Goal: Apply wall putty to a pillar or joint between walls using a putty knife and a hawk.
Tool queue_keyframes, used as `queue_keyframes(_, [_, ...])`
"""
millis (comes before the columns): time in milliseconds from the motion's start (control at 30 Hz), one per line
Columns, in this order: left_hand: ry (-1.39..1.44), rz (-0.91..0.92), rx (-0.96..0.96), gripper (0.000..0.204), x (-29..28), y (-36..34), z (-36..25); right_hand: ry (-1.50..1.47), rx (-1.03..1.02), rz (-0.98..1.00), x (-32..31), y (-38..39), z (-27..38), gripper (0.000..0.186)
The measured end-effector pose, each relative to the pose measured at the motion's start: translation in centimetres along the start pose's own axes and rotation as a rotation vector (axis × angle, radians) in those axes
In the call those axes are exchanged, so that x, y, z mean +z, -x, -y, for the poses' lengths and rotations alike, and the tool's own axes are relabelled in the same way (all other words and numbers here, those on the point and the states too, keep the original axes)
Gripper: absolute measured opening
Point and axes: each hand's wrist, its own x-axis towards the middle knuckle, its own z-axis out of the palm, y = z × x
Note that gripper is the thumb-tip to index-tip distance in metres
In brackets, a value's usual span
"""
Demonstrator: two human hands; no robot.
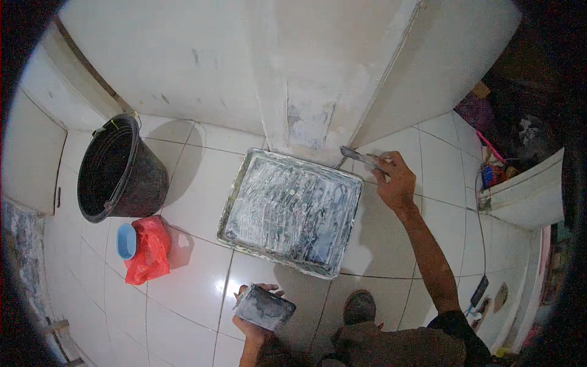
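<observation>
My right hand [397, 180] grips a putty knife [362, 159] by its handle. Its blade is at the lower corner of the wall column [315, 125], where the surface is patchy with white and grey; I cannot tell whether it touches. Low in front of me, my left hand [249, 327] is wrapped round a dark grey rectangular slab or shallow box [265, 307], smeared with white paste. Between my hands and the wall lies a large rectangular tray [235, 240] on the floor, its ribbed inside streaked with white and grey.
A black bucket [147, 180] stands at the left. Beside it are a red plastic bag [150, 251] and a small light-blue cup [126, 241]. My shoe [359, 307] is close to the tray's near edge. A cable with a black power strip [480, 290] lies at the right.
</observation>
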Motion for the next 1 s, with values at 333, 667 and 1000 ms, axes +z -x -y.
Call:
queue_keyframes(333, [0.086, 0.0, -0.031, 0.047, -0.2, 0.0, 0.5, 0.04, -0.119, 0.07, 3.8, 0.5, 0.6, 0.025])
queue_keyframes(667, [0.16, -0.094, -0.037, 0.047, -0.3, 0.1, 0.7, -0.319, 0.096, -0.106, -0.9, 4.4, 0.7, 0.026])
queue_keyframes(1000, [0.402, -0.137, -0.284, 0.043, 1.9, -0.2, -3.1, -1.793, 0.833, 0.643, -3.3, 13.4, 13.0, 0.025])
